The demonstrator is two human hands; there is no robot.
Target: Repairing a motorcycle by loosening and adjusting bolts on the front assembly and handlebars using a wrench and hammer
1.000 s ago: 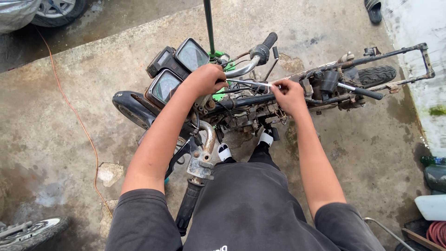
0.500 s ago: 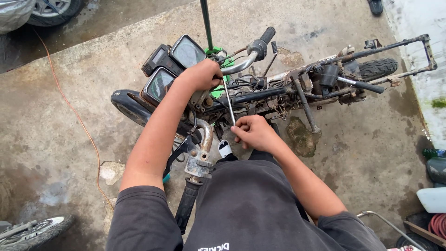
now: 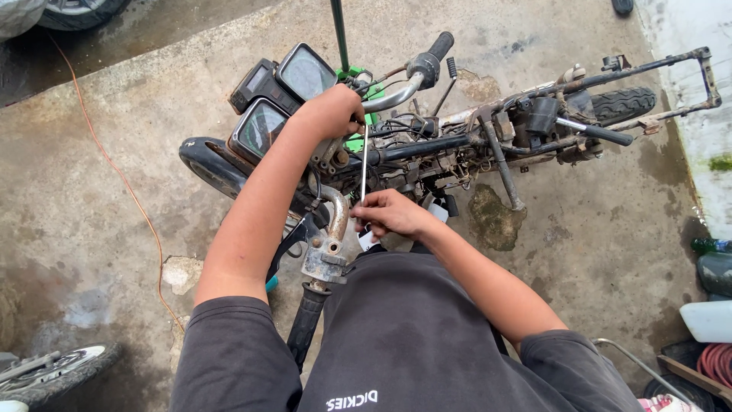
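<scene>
A stripped motorcycle frame [image 3: 488, 137] stands on wet concrete below me, with gauges [image 3: 284, 91] at the front and bent handlebars [image 3: 396, 88]. My left hand [image 3: 335, 111] is closed at the centre of the handlebars, by the upper end of a thin grey cable [image 3: 363, 164]. My right hand [image 3: 389, 212] sits lower, near my body, fingers pinched on the lower end of that cable. The near handlebar grip [image 3: 305, 324] points toward my chest.
An orange cord [image 3: 126, 191] runs across the concrete at left. A loose wheel [image 3: 53, 370] lies at bottom left. Bottles, a white container [image 3: 707, 320] and a red hose coil [image 3: 717, 362] crowd the right edge. A green pole [image 3: 339, 34] rises behind the gauges.
My right hand left the frame's top tube and came back toward my body, drawing the thin cable down with it. My left hand stayed on the handlebar centre.
</scene>
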